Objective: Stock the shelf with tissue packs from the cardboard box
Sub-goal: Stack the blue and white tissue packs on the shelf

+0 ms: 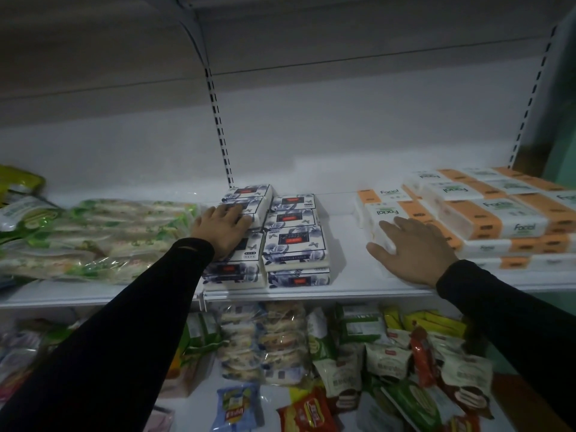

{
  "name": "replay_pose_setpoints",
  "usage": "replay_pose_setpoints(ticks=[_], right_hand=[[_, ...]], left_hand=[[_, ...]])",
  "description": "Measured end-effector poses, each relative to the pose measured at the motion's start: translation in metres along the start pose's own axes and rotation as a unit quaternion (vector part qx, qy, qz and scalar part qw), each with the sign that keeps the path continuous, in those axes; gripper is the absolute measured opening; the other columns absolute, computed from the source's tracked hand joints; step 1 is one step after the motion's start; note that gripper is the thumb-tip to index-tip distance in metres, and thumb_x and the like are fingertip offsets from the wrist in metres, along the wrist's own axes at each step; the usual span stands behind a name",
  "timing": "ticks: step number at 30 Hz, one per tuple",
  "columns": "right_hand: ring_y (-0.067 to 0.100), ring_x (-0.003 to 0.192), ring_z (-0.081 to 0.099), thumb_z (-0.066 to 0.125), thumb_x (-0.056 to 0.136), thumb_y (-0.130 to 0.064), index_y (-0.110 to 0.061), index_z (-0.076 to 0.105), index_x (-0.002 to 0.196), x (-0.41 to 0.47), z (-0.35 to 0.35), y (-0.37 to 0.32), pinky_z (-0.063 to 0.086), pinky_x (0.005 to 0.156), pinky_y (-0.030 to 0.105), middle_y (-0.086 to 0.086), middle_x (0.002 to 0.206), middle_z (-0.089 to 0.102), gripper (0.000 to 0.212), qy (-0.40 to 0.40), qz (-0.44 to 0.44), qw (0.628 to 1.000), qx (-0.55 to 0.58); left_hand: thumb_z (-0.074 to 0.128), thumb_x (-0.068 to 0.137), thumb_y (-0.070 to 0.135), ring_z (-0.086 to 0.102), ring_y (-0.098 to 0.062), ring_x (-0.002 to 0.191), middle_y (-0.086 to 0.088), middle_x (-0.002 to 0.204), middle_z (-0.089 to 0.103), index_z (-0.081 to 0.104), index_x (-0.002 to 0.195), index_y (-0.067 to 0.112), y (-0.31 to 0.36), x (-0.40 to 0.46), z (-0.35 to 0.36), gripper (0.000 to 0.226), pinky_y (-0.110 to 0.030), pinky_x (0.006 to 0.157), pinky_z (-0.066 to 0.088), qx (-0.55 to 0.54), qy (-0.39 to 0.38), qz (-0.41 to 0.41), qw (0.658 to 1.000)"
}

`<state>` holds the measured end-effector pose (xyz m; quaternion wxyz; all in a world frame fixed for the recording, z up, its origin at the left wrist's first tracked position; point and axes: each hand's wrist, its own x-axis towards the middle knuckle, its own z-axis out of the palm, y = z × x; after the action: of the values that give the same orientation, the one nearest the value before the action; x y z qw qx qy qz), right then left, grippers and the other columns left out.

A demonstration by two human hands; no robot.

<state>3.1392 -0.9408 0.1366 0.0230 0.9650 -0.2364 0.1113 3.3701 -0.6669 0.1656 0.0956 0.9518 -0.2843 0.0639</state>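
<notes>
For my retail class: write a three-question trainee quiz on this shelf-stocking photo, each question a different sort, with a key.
1. True or false: the left hand rests on the blue-and-white floral tissue packs.
2. Multiple choice: the right hand lies on A) a green snack bag, B) an orange-and-white "Facial" tissue pack, C) the shelf edge only.
3. Fill in: between the two tissue groups, the white shelf shows a bare ____.

Key: 1 true; 2 B; 3 gap.
</notes>
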Motion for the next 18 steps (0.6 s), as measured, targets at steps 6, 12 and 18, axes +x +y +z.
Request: replay_pose_setpoints(ticks=[6,12,18], right_hand=[[0.028,0.146,0.020,0.027,0.091,-0.069,-0.023,0.029,0.151,-0.017,-0.014,-0.002,0.015,0.119,0.045,0.008,0.159,0.025,0.075,0.036,-0.014,0.999,0.031],[0.021,0.147,0.021,0.035,0.094,-0.063,-0.022,0.030,0.152,-0.087,-0.027,-0.008,0.018,0.117,0.035,0.004,0.160,0.024,0.071,0.056,-0.065,0.983,0.164],[0.018,0.145,0.023,0.036,0.095,-0.062,-0.024,0.028,0.152,-0.175,-0.003,-0.010,0.023,0.115,0.033,0.001,0.159,0.023,0.069,0.001,-0.090,0.968,0.232]], left_hand=[[0.029,0.098,0.057,0.025,-0.030,0.142,-0.011,0.155,0.029,0.032,0.148,0.022,0.012,-0.037,-0.021,0.062,-0.046,0.116,0.020,-0.054,0.059,0.044,0.996],[0.042,0.097,0.053,0.041,-0.023,0.134,-0.005,0.153,0.035,0.036,0.148,0.020,0.046,-0.124,-0.029,0.061,-0.034,0.105,0.032,-0.158,0.080,0.086,0.980],[0.046,0.097,0.050,0.038,-0.015,0.134,0.002,0.151,0.038,0.038,0.146,0.024,0.078,-0.227,0.010,0.057,-0.023,0.099,0.031,-0.203,0.043,0.101,0.973]])
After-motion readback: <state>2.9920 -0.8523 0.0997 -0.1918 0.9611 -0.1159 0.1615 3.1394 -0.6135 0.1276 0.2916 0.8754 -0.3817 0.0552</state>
